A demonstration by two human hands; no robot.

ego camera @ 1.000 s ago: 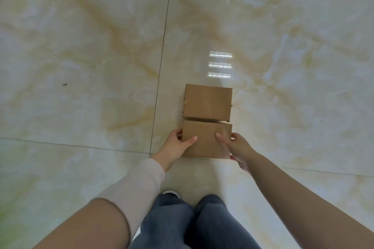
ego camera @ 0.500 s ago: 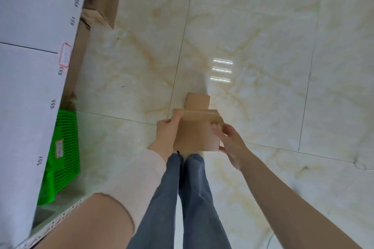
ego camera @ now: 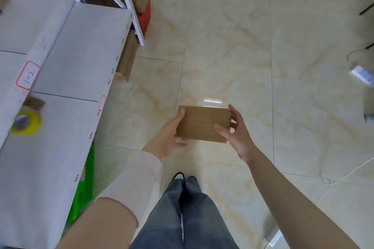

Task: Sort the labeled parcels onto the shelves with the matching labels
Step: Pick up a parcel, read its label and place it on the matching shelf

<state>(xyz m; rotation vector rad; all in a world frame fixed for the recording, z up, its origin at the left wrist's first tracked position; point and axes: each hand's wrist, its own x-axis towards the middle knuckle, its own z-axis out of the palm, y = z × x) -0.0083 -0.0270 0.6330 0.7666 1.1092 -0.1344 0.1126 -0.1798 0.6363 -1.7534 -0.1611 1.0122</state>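
A brown cardboard parcel [ego camera: 200, 123] is held level in front of me above the tiled floor. My left hand [ego camera: 169, 136] grips its left end from below and the side. My right hand [ego camera: 235, 129] holds its right end, thumb across the top face. No label shows on the parcel's visible top. To the left stands a white shelf unit [ego camera: 66, 91] with a red-framed label reading "1-2" [ego camera: 28, 75] on an upper shelf edge and small numbers along the lower edge.
A yellow tape roll [ego camera: 26, 122] lies on the shelf. A green basket [ego camera: 84, 186] and cardboard boxes [ego camera: 127, 56] sit under it, a red crate [ego camera: 145, 16] further back. Cables [ego camera: 348, 176] and a power strip [ego camera: 362, 75] lie at the right. My feet [ego camera: 183, 177] are below the parcel.
Both hands lifted the parcel off the floor, leaving the second box behind. The view rose and swung left, bringing the shelf unit into sight.
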